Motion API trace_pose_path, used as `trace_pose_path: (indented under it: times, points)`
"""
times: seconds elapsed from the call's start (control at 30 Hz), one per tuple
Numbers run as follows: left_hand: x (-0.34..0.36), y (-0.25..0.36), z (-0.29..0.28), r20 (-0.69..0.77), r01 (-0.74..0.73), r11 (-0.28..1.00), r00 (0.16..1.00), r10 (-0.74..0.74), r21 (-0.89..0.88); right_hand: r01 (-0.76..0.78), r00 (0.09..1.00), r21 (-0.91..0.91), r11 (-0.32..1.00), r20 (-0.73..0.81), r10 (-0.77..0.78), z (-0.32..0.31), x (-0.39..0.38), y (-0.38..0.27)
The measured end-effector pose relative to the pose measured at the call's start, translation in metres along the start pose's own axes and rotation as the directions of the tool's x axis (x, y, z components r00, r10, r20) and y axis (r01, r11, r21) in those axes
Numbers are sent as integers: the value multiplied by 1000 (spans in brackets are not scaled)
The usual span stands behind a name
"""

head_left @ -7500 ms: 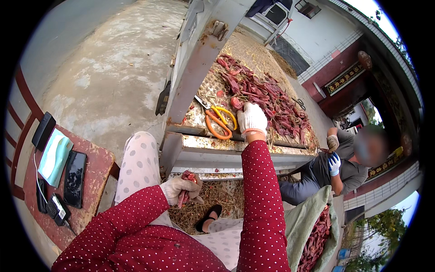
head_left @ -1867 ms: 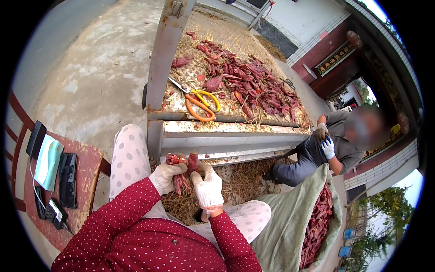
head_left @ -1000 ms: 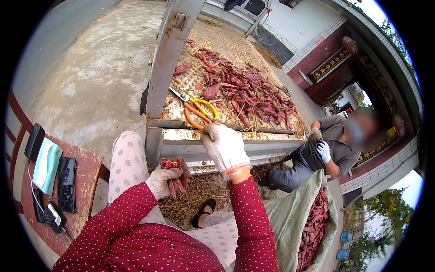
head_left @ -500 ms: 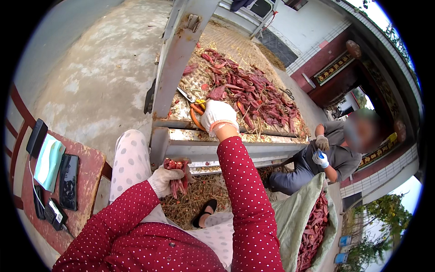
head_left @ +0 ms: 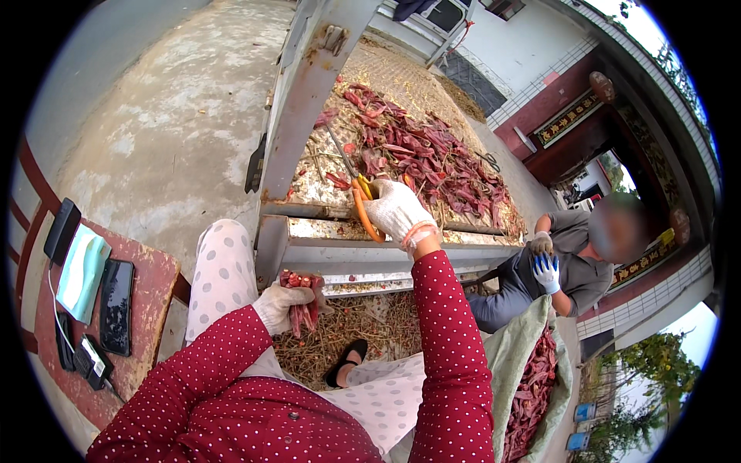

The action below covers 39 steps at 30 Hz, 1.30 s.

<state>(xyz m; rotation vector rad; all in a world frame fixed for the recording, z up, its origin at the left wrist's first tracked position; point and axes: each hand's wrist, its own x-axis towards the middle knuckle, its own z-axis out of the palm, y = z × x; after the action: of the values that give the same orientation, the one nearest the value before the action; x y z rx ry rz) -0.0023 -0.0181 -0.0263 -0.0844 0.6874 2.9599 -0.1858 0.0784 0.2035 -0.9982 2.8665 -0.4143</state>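
Head view: right hand [head_left: 395, 210] now closed around scissors [head_left: 356, 193].

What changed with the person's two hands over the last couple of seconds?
The right hand left the bunch of red peppers, reached forward onto the mesh drying rack and closed on the orange-handled scissors. The left hand kept holding the bunch by the rack's edge. The seated co-worker and the sack stayed put.
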Motion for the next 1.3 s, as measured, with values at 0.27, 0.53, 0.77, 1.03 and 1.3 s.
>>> trace_pose_path:
  times: [0.27, 0.53, 0.77, 1.03, 1.3]
  points:
    - [1, -3, -5, 64, -16, 997, 998, 21, -81, -137, 928, 784, 606, 316, -199, 8, -38, 39]
    - [-1, 2, 0, 46, -6, 997, 999, 10, -80, -26, 982, 936, 351, 89, -167, 42, -84, 77]
    - [-2, 0, 3, -68, -33, 999, 997, 33, 4, 127, 987, -140, 982, -76, -138, 52, -167, 35]
    - [-10, 4, 21, -75, -69, 992, 994, 77, 104, 125, 991, -280, 952, -12, -133, 74, -182, 44]
    - [-10, 2, 16, -55, -114, 943, 989, 138, 313, 111, 992, -328, 938, 89, -87, 69, -186, 43]
